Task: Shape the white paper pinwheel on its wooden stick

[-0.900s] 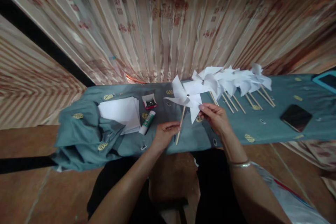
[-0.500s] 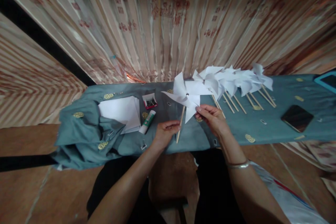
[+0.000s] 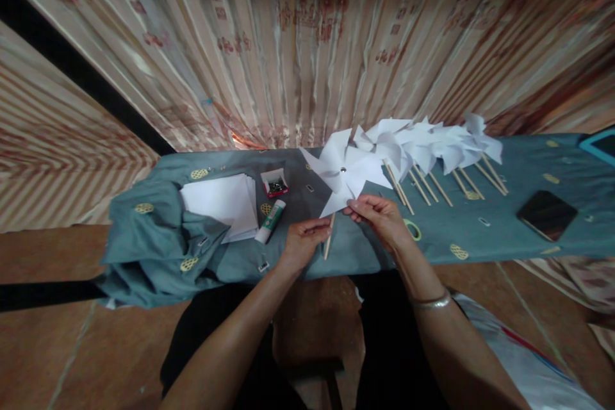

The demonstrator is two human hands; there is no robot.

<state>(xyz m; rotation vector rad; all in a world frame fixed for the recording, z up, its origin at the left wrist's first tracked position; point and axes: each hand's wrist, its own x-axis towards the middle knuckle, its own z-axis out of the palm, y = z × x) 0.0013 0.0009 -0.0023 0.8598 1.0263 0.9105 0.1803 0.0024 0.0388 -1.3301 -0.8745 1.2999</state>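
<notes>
A white paper pinwheel (image 3: pixel 343 170) with a pin at its centre is held up over the middle of the table. My left hand (image 3: pixel 306 243) is closed in a pinch round its wooden stick (image 3: pixel 329 238). With thumb and fingers, my right hand (image 3: pixel 379 218) pinches the lower edge of a blade. Part of the stick is hidden behind the blades. Beyond my right hand, several finished-looking white pinwheels (image 3: pixel 427 144) lie overlapping in a row, their sticks pointing toward me.
Left on the blue-green cloth (image 3: pixel 293 262) are stacked white paper sheets (image 3: pixel 221 202), an open small box of pins (image 3: pixel 275 184) and a glue stick (image 3: pixel 270 221). Yellow-green scissor handles (image 3: pixel 412 229) show by my right wrist. A dark phone (image 3: pixel 546 214) lies right; a blue-edged device (image 3: pixel 600 144) sits farther right.
The pinwheel's blades have turned on the stick, and my right hand has moved slightly left with the blade it pinches. The scissor handle has come into view.
</notes>
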